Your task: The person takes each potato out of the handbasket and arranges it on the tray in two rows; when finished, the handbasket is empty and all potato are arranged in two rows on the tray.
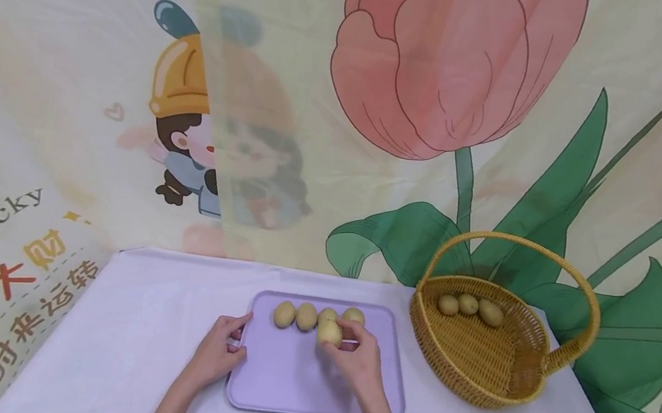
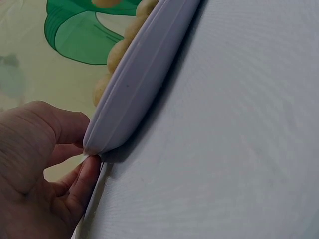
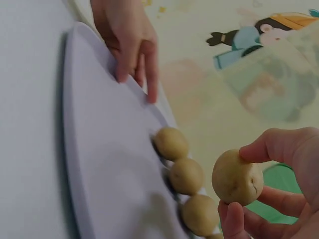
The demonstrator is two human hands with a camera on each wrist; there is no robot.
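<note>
- Far left of the work, the left hand point(image 1: 214, 353) touches the tray's left rim with thumb and fingers, tips set apart; whether they pinch it I cannot tell.
- The tray point(image 1: 285, 385) lies flat on the table point(image 1: 126, 333). Along its far side stands a row of four potatoes point(image 1: 306, 316), so half of the eight in view seem to be set down there.
- Just near of the row's third potato, the right hand point(image 1: 360, 364) pinches another potato point(image 1: 329, 333) between thumb and fingertips, open only as wide as the potato. It is held over the tray, not yet set down.
- To the right stands the basket point(image 1: 479, 353), handle up. Three potatoes point(image 1: 468, 304) lie together at its far side; as things lie, these are apart from the tray's row.
</note>
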